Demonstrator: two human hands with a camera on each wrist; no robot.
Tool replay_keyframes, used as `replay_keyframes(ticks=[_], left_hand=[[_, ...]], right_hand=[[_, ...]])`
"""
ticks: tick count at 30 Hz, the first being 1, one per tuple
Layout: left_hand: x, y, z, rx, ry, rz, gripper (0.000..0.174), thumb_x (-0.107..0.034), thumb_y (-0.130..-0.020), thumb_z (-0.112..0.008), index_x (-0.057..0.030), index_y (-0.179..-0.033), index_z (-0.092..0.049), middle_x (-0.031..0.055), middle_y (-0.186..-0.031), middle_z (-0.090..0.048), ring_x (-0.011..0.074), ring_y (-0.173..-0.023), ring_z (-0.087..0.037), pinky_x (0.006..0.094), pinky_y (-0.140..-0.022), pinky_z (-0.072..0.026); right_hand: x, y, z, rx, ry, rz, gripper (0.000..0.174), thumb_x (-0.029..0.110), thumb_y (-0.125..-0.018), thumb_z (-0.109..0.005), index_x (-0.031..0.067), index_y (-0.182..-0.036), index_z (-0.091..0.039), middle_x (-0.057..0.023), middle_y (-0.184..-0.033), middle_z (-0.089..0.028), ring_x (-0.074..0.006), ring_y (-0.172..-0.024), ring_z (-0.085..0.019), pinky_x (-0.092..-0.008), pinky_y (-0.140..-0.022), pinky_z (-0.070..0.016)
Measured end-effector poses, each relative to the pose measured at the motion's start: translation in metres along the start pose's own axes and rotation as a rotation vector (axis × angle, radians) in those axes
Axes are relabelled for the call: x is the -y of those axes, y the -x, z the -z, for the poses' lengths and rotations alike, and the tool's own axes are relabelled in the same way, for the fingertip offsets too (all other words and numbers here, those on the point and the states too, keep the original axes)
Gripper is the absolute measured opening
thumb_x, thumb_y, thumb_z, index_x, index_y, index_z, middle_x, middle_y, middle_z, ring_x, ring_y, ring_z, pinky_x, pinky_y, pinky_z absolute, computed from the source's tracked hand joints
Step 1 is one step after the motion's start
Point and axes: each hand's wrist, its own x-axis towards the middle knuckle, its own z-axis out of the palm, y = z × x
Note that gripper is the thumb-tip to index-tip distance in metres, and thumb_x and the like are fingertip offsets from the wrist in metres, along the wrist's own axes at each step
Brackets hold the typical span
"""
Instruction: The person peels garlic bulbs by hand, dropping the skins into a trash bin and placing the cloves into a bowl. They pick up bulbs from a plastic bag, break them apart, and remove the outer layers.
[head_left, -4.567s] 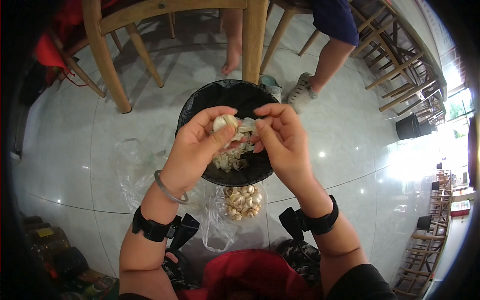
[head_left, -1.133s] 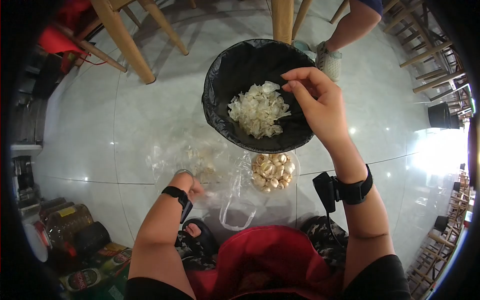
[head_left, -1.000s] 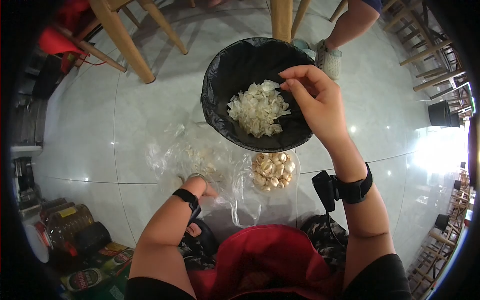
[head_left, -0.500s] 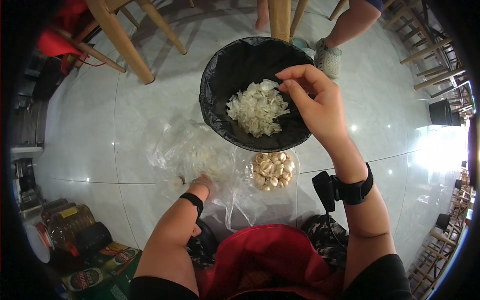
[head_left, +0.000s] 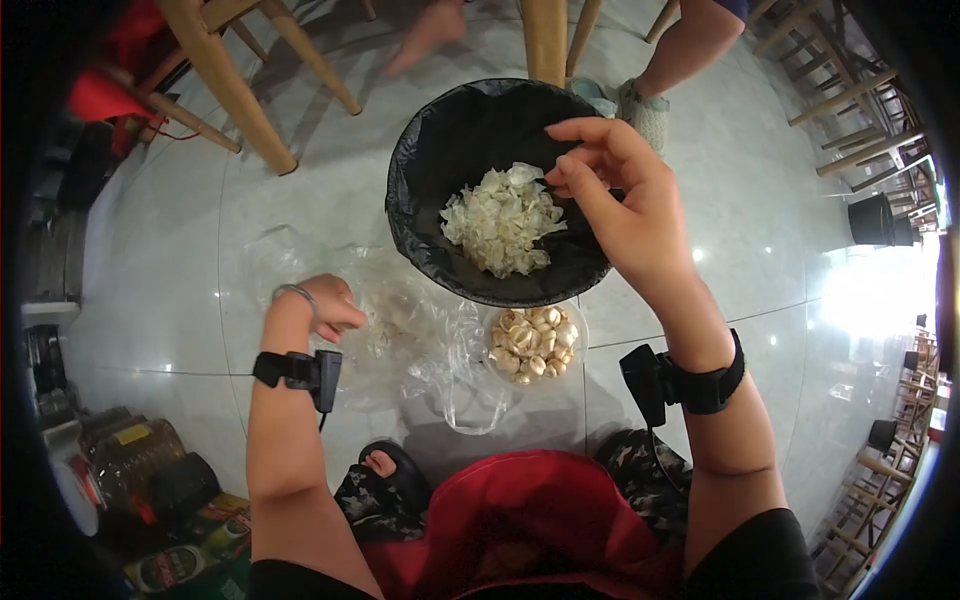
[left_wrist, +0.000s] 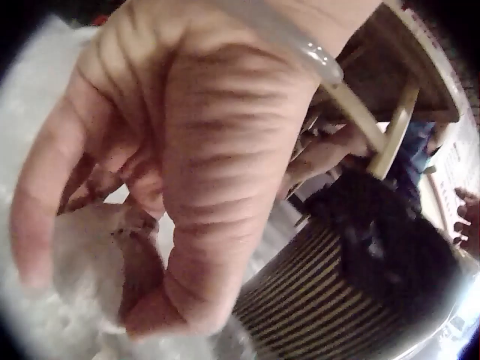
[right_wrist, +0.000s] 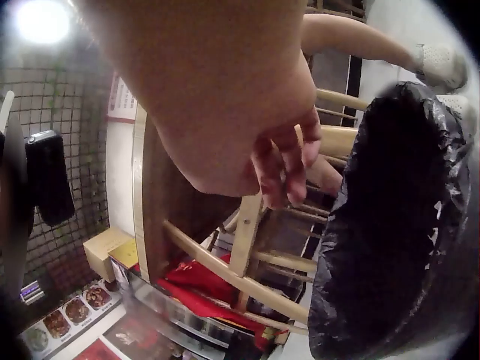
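Observation:
My left hand (head_left: 330, 308) is low at the left, over a clear plastic bag (head_left: 455, 385) on the floor. In the left wrist view, the fingers and thumb of my left hand (left_wrist: 191, 157) curl round a whitish garlic bulb (left_wrist: 84, 251). My right hand (head_left: 640, 205) hangs over the right side of a black-lined bin (head_left: 402, 215), fingers loosely bent, with nothing visible in them; the right wrist view shows the right hand (right_wrist: 259, 142) beside the bin (right_wrist: 330, 300). Papery garlic skins (head_left: 505, 222) lie inside the bin. Garlic cloves (head_left: 530, 345) fill a round clear container (head_left: 583, 352) below it.
Wooden chair legs (head_left: 230, 95) and a table leg (head_left: 544, 45) stand beyond the bin. Another person's shoe (head_left: 647, 115) is by its far right side. Large bottles (head_left: 135, 455) and green cartons (head_left: 170, 565) stand at the lower left. Stools line the right.
My left hand has come up and left from the near part of the bag, and the bag has shifted and flattened. My right hand stays over the bin, its fingers slightly more spread.

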Motion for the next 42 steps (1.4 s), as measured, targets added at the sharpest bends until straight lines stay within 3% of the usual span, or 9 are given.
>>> replay_keyframes(ticks=[4, 7, 10, 13, 16, 17, 25, 34, 42], left_hand=[[-0.045, 0.102, 0.025, -0.053, 0.303, -0.307, 0.032, -0.024, -0.076, -0.068, -0.0009, -0.094, -0.057, 0.0072, -0.080, -0.061, 0.0148, -0.065, -0.063, 0.0260, -0.057, -0.0549], [-0.055, 0.117, 0.022, 0.047, 0.533, -0.938, 0.031, -0.033, -0.083, -0.061, -0.0047, -0.094, -0.055, 0.0098, -0.081, -0.062, 0.0159, -0.059, -0.061, 0.0274, -0.051, -0.0518], [-0.099, 0.126, -0.008, 0.083, 0.858, -1.064, 0.033, -0.037, -0.090, -0.048, -0.0060, -0.098, -0.054, 0.0099, -0.083, -0.062, 0.0157, -0.060, -0.060, 0.0269, -0.052, -0.0497], [-0.135, 0.106, -0.037, -0.067, 1.141, -1.090, 0.036, -0.038, -0.093, -0.046, -0.0034, -0.103, -0.051, 0.0101, -0.086, -0.061, 0.0164, -0.071, -0.060, 0.0272, -0.062, -0.0517], [-0.151, 0.090, -0.048, 0.113, 1.392, -1.117, 0.039, -0.039, -0.095, -0.042, -0.0035, -0.107, -0.051, 0.0091, -0.090, -0.060, 0.0165, -0.074, -0.059, 0.0283, -0.071, -0.0508], [-0.149, 0.080, -0.051, 0.276, 1.379, -1.210, 0.040, -0.037, -0.097, -0.038, -0.0026, -0.112, -0.050, 0.0084, -0.096, -0.060, 0.0165, -0.082, -0.060, 0.0288, -0.077, -0.0492], [-0.158, 0.086, -0.079, -0.038, 1.176, -1.078, 0.034, -0.034, -0.099, -0.032, -0.0084, -0.116, -0.046, 0.0058, -0.105, -0.056, 0.0142, -0.097, -0.057, 0.0309, -0.085, -0.0465], [-0.157, 0.083, -0.083, -0.101, 1.164, -1.098, 0.032, -0.035, -0.099, -0.035, -0.0081, -0.114, -0.043, 0.0033, -0.098, -0.054, 0.0070, -0.069, -0.048, 0.0234, -0.059, -0.0412], [-0.159, 0.086, -0.080, 0.256, 1.214, -1.003, 0.036, -0.038, -0.099, -0.032, -0.0086, -0.099, -0.052, -0.0030, -0.077, -0.049, 0.0064, -0.065, -0.044, 0.0208, -0.054, -0.0335]], right_hand=[[0.011, -0.003, 0.006, 0.048, 0.043, 0.004, 0.015, 0.008, -0.083, -0.058, 0.0048, -0.097, -0.062, -0.0003, -0.079, -0.063, -0.0085, -0.077, -0.060, -0.0240, -0.065, -0.0451], [0.017, -0.002, 0.007, 0.150, 0.020, 0.148, 0.020, 0.009, -0.078, -0.067, 0.0055, -0.097, -0.062, -0.0026, -0.087, -0.062, -0.0108, -0.080, -0.057, -0.0248, -0.066, -0.0444], [0.033, 0.000, 0.000, 0.228, 0.084, 0.364, 0.032, 0.010, -0.070, -0.075, 0.0061, -0.099, -0.062, -0.0052, -0.093, -0.059, -0.0152, -0.080, -0.055, -0.0261, -0.066, -0.0441], [0.033, 0.002, -0.010, 0.217, 0.191, 0.452, 0.043, 0.009, -0.065, -0.077, 0.0058, -0.104, -0.060, -0.0090, -0.099, -0.055, -0.0237, -0.081, -0.056, -0.0309, -0.069, -0.0471], [0.021, 0.005, -0.020, 0.122, 0.222, 0.451, 0.042, 0.006, -0.066, -0.075, 0.0060, -0.106, -0.060, -0.0088, -0.102, -0.055, -0.0210, -0.082, -0.056, -0.0298, -0.068, -0.0476], [0.020, 0.006, -0.021, 0.087, 0.223, 0.445, 0.042, 0.005, -0.067, -0.075, 0.0062, -0.106, -0.061, -0.0083, -0.102, -0.056, -0.0190, -0.082, -0.055, -0.0285, -0.067, -0.0473], [0.001, 0.006, -0.012, 0.029, 0.248, 0.340, 0.022, 0.005, -0.068, -0.073, 0.0044, -0.089, -0.068, -0.0095, -0.094, -0.061, -0.0186, -0.075, -0.059, -0.0277, -0.065, -0.0479], [0.010, 0.006, -0.008, 0.098, 0.265, 0.402, 0.019, 0.005, -0.065, -0.074, 0.0038, -0.080, -0.063, -0.0077, -0.082, -0.058, -0.0205, -0.072, -0.058, -0.0295, -0.063, -0.0475], [0.002, 0.010, -0.008, 0.094, 0.169, 0.419, 0.016, 0.001, -0.065, -0.070, 0.0040, -0.078, -0.063, -0.0079, -0.078, -0.056, -0.0240, -0.071, -0.058, -0.0321, -0.061, -0.0483]])
